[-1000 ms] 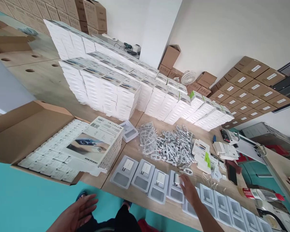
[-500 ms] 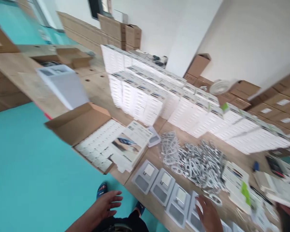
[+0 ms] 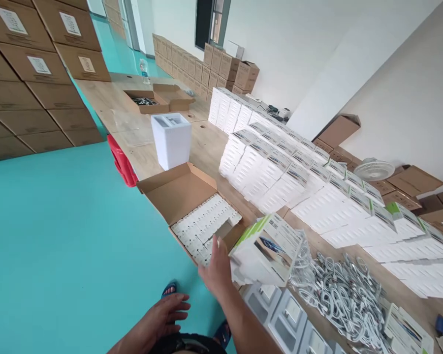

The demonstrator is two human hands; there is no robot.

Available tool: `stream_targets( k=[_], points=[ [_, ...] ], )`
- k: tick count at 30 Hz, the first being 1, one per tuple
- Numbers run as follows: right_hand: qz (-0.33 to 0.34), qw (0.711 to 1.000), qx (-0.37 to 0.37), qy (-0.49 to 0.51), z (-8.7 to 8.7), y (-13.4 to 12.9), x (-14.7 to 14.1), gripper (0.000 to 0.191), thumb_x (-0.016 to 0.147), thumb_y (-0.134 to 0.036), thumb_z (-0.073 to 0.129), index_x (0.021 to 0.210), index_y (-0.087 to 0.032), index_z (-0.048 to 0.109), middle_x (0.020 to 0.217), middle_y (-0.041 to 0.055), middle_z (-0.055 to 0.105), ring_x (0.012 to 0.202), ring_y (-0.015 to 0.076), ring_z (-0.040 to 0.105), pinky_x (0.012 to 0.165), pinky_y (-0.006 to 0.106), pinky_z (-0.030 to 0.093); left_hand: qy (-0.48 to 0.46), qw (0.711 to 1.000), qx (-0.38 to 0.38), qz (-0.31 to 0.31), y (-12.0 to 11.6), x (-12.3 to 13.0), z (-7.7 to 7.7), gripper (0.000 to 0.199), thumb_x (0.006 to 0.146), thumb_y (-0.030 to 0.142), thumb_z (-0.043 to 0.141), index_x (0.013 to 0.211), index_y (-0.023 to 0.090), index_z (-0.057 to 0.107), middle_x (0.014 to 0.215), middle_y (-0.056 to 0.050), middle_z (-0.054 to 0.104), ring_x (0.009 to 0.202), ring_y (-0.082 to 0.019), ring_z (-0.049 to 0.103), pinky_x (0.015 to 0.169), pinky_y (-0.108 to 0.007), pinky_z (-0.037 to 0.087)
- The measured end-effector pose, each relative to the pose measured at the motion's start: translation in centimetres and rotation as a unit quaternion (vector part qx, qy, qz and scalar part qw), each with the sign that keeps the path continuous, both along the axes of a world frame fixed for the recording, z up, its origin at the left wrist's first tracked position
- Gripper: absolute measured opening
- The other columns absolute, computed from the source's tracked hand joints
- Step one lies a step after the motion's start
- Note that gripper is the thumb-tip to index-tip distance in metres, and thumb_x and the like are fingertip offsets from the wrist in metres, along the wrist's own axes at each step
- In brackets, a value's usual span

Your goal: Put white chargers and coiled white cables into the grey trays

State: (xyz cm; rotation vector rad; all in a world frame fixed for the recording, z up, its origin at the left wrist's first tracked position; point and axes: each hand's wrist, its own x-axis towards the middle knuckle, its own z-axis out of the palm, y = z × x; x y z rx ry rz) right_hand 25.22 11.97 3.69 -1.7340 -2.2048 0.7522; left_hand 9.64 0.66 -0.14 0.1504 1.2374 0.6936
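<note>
My right hand (image 3: 217,270) reaches over the near corner of an open cardboard carton (image 3: 177,189). Its fingers point at the white plug-like blocks (image 3: 203,221) packed in rows inside, thumb apart from the fingers; nothing shows in its grip. Part of the carton's right side holds no blocks. My left hand (image 3: 170,312) hangs in front of my body, fingers spread, holding nothing. Right of the carton a stack of white printed packages (image 3: 269,248) leans beside my right wrist. Grey plastic trays (image 3: 288,314), with white blocks in them, line the table edge below my right forearm.
White cables (image 3: 343,280) lie heaped to the right. Rows of white boxes (image 3: 280,182) stand behind. A stack of white trays (image 3: 172,140), another open carton (image 3: 147,101) and a bottle (image 3: 144,71) are farther left. A red stool (image 3: 121,160) sits under the table edge.
My right hand has moved from the grey trays leftward to the carton of white blocks. My left hand stays spread before my body. The view has turned left.
</note>
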Motion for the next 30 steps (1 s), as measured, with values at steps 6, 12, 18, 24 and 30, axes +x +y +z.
stream_targets(
  k=[6, 12, 18, 24, 30],
  points=[
    [-0.021, 0.971, -0.181, -0.154, -0.9, 4.8, -3.4, 0.115, 0.064, -0.032, 0.073, 0.155, -0.020, 0.004, 0.161, 0.0210, 0.016, 0.147, 0.0401, 0.019, 0.112, 0.054, 0.028, -0.019, 0.999, 0.002, 0.045, -1.5, -6.7, -0.3, 0.066, 0.064, 0.064, 0.076, 0.111, 0.017, 0.071, 0.116, -0.013, 0.070, 0.099, -0.025, 0.065, 0.076, -0.030, 0.053],
    [0.003, 0.960, -0.206, -0.190, -1.2, 5.5, -4.0, 0.121, 0.061, -0.041, 0.075, 0.155, -0.022, 0.002, 0.160, 0.0196, 0.020, 0.146, 0.0403, 0.022, 0.110, 0.051, 0.031, -0.060, 0.996, -0.004, 0.069, -1.3, -9.8, -0.5, 0.064, 0.066, 0.063, 0.076, 0.111, 0.018, 0.072, 0.116, -0.012, 0.070, 0.101, -0.025, 0.065, 0.076, -0.030, 0.054],
    [-0.003, 0.955, -0.206, -0.214, -1.4, 5.7, -4.9, 0.120, 0.056, -0.029, 0.074, 0.155, -0.028, 0.004, 0.160, 0.0179, 0.020, 0.144, 0.0426, 0.023, 0.109, 0.054, 0.032, -0.072, 0.995, 0.002, 0.061, 0.0, -10.4, -1.0, 0.064, 0.065, 0.062, 0.077, 0.110, 0.016, 0.071, 0.115, -0.013, 0.070, 0.098, -0.024, 0.065, 0.075, -0.030, 0.054],
    [-0.045, 0.954, -0.212, -0.205, -2.1, 5.5, -5.2, 0.122, 0.054, -0.025, 0.070, 0.155, -0.025, 0.002, 0.163, 0.0199, 0.007, 0.148, 0.0433, 0.011, 0.109, 0.056, 0.031, -0.072, 0.996, 0.001, 0.056, 0.3, -11.1, -1.2, 0.061, 0.066, 0.058, 0.078, 0.109, 0.016, 0.072, 0.116, -0.014, 0.070, 0.098, -0.025, 0.066, 0.075, -0.031, 0.055],
    [-0.080, 0.968, -0.150, -0.185, -2.9, 4.7, -5.3, 0.116, 0.058, -0.019, 0.068, 0.155, -0.024, 0.004, 0.161, 0.0207, 0.012, 0.147, 0.0431, 0.016, 0.108, 0.059, 0.031, -0.057, 0.997, 0.004, 0.049, 0.0, -11.2, -0.6, 0.061, 0.062, 0.056, 0.081, 0.107, 0.015, 0.073, 0.116, -0.015, 0.070, 0.098, -0.027, 0.067, 0.074, -0.031, 0.055]
  ],
)
